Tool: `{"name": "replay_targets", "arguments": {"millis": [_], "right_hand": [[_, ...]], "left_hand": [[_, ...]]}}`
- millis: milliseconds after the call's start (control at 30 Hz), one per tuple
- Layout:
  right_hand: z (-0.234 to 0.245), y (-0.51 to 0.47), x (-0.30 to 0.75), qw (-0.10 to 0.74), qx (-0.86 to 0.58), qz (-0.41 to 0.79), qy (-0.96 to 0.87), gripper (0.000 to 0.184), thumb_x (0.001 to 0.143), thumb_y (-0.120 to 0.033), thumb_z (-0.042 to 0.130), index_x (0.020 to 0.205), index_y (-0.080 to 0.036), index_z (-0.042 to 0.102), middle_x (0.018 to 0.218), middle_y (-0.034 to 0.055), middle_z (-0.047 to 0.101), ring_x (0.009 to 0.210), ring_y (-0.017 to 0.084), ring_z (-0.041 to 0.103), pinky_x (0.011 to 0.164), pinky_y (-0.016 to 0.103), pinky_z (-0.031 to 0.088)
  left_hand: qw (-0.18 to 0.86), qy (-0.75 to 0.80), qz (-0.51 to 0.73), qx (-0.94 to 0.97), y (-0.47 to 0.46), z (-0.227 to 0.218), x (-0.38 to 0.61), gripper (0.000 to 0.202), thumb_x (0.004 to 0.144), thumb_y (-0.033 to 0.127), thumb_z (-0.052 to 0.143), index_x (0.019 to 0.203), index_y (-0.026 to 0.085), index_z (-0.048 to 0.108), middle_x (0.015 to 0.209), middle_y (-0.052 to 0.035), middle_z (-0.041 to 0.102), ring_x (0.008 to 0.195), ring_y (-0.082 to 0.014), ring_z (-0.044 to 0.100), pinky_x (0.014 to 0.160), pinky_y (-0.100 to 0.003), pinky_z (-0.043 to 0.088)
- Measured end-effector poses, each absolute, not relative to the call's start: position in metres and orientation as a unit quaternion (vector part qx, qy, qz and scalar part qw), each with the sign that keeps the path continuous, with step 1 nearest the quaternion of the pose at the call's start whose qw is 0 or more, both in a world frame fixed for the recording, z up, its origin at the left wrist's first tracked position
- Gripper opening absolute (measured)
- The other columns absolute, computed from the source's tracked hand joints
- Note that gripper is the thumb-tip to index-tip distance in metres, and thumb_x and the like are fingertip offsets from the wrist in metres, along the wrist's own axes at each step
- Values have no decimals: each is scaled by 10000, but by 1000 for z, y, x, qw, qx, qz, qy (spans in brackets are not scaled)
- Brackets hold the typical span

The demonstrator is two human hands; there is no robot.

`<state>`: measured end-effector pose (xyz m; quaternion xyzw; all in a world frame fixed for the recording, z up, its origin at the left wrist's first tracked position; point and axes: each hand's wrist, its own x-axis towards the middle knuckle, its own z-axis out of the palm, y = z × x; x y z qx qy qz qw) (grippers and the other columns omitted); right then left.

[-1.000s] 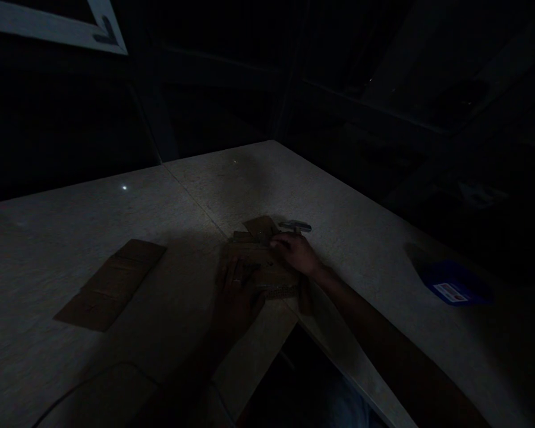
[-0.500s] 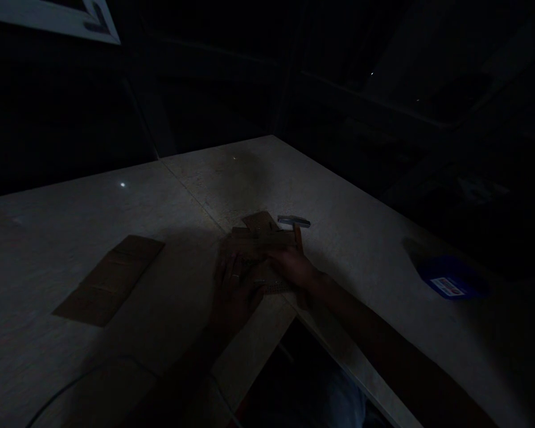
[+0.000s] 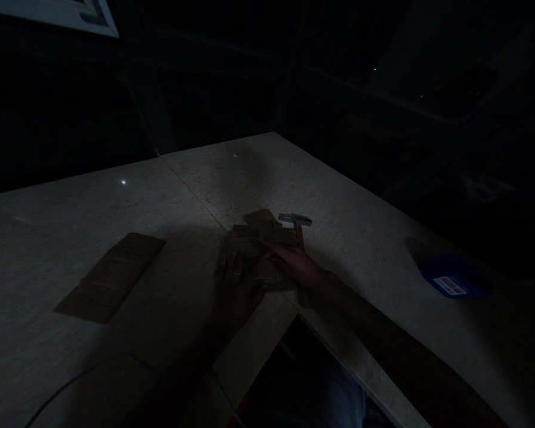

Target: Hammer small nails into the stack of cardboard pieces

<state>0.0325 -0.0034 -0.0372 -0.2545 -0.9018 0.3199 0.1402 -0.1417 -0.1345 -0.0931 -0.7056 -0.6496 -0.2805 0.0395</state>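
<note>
The scene is very dark. Several brown cardboard pieces [image 3: 254, 230] lie stacked and overlapping near the table's inner corner. My left hand [image 3: 234, 291], with a ring on one finger, rests spread on the stack's left side. On the right side of the stack lies my right hand [image 3: 296, 264], its fingers stretched leftward over the cardboard; I make out nothing in it. A hammer [image 3: 295, 220] lies just beyond, metal head showing. Its wooden handle runs toward me along the cardboard's right edge, partly hidden by my right hand.
Another flat cardboard piece [image 3: 111, 278] lies to the left on the pale table [image 3: 196, 178]. A blue container [image 3: 455, 276] with a white label stands at the right. A thin cable [image 3: 84, 374] crosses the front left. The table has a cut-in corner before me.
My right hand shifts slightly on the cardboard, its fingers now straighter toward the left. My left hand keeps its place. The view has moved a little.
</note>
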Motion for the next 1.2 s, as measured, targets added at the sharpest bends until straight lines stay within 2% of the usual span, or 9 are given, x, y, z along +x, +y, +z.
{"name": "replay_targets", "arguments": {"millis": [133, 400, 500, 600, 700, 800, 867, 1033, 1200], "right_hand": [[-37, 0, 33, 154, -243, 343, -894, 613, 943, -100, 483, 1530, -261, 415, 1197, 47, 726, 1149, 170, 661, 1064, 382, 481], [-39, 0, 30, 191, -232, 408, -862, 720, 909, -72, 499, 1578, -249, 298, 1046, 26, 748, 1048, 168, 693, 1042, 415, 491], [-44, -2, 31, 206, -231, 412, -857, 715, 927, -94, 492, 1586, -268, 276, 1068, 31, 747, 1081, 178, 687, 1052, 431, 485], [-48, -1, 34, 220, -256, 389, -857, 746, 934, -198, 597, 1593, -271, 254, 1223, 77, 708, 1183, 221, 649, 1061, 458, 483], [-50, 0, 33, 225, -300, 309, -874, 717, 903, -297, 695, 1544, -225, 381, 1300, 137, 655, 1208, 281, 622, 1036, 482, 500], [-50, 0, 30, 198, -325, 225, -897, 388, 956, -283, 629, 1337, -213, 633, 1201, 134, 691, 1114, 277, 661, 986, 455, 529], [-48, 0, 27, 182, -311, 206, -910, 253, 976, -220, 585, 1186, -227, 726, 1148, 110, 716, 1050, 246, 689, 946, 404, 549], [-38, 4, 26, 216, -239, 250, -913, 251, 963, -144, 566, 1077, -240, 768, 1091, 67, 751, 1009, 198, 710, 894, 332, 562], [-31, 31, 27, 306, -375, 266, -834, 252, 934, -165, 567, 1110, -214, 741, 1079, 69, 770, 986, 206, 721, 904, 352, 557]], "left_hand": [[46, -651, -275, -706, -135, -93, -141, 568, 922, 415, 603, 1457, 240, 528, 1552, -179, 438, 1488, -399, 305, 1179, -619, 277], [35, -665, -259, -699, -135, -93, -137, 552, 932, 432, 584, 1445, 232, 539, 1542, -179, 458, 1495, -400, 293, 1187, -621, 253], [32, -670, -263, -694, -136, -92, -136, 538, 933, 456, 578, 1420, 227, 566, 1537, -181, 466, 1488, -388, 315, 1194, -612, 250], [32, -668, -266, -694, -136, -91, -136, 522, 932, 459, 577, 1396, 221, 589, 1535, -177, 472, 1482, -388, 325, 1193, -608, 255], [38, -665, -270, -695, -136, -90, -136, 507, 940, 447, 567, 1395, 226, 590, 1535, -168, 477, 1485, -387, 319, 1190, -610, 254], [46, -665, -271, -694, -136, -89, -136, 513, 944, 452, 561, 1403, 223, 582, 1517, -170, 496, 1478, -383, 332, 1193, -604, 249], [48, -668, -267, -693, -135, -89, -136, 506, 944, 459, 561, 1384, 213, 600, 1508, -179, 503, 1470, -385, 346, 1194, -596, 253], [51, -663, -273, -695, -135, -90, -137, 519, 943, 451, 562, 1391, 191, 593, 1535, -195, 466, 1477, -391, 329, 1195, -602, 245], [46, -664, -278, -692, -135, -90, -136, 522, 933, 442, 582, 1400, 207, 586, 1533, -192, 467, 1474, -395, 332, 1187, -602, 263]]}}
